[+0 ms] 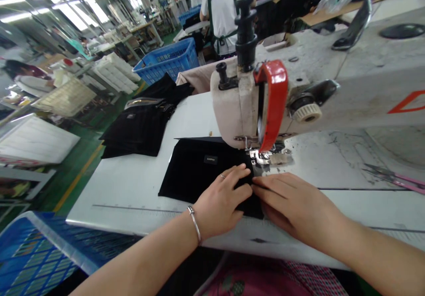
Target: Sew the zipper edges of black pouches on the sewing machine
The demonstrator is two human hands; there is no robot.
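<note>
A black cloth piece (189,176) is laid flat on the white table (126,185), at the left of the presser foot (262,157) of the sewing machine (229,110). The important relation is found at its right edge: this edge is directed from the foot towards the person, while the longer side of the cloth seems to be stretched from left to right. Whether the far corner is caught under the foot cannot be told with certainty. The cloth is covered in its right part by the left hand (221,203), whose fingers are spread and laid on top, without being clenched; by its fingertips the foot is approached a little more closely than by those of the right hand (292,203). The right hand is placed at the right edge, just in front of the foot, with bent fingers; its thumb is hidden, so whether the cloth is pinched there cannot be told. The cloth is plain, dark and matt, with rather straight borders, and a small grey label (210,160) with pale letters is attached near its far side. Farther to the left, similar black pieces (136,130) are piled at the table's edge.
</note>
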